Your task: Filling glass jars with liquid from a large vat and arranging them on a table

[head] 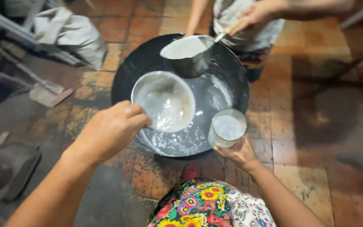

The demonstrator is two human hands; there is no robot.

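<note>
White liquid is being handed round over a big black pan [148,59] that sits on the tiled floor [316,138], and the step in hand looks like straining or filling: the left hand [110,130] is closed on the rim of a round sieve [164,101], thumb and fingers pinching its near edge, and holds it level above the pan's wet, white-streaked bottom. The right hand [240,153] cups a glass [227,128] from below, fingers wrapped part-way round its base; the glass stands upright, near full of white liquid, at the pan's near right rim and just beside the sieve. Across the pan another person's hand [257,12] grips the handle of a metal pot [188,52], which is tilted slightly and also full of white liquid, hanging over the far part of the pan, close to the sieve but apart from it. My judgement is that the next move calls for a steady sieve and a slow tilt of whichever vessel pours, kept over the mesh, since both are brimful and could slop. A white sack [72,33] lies at the far left.
</note>
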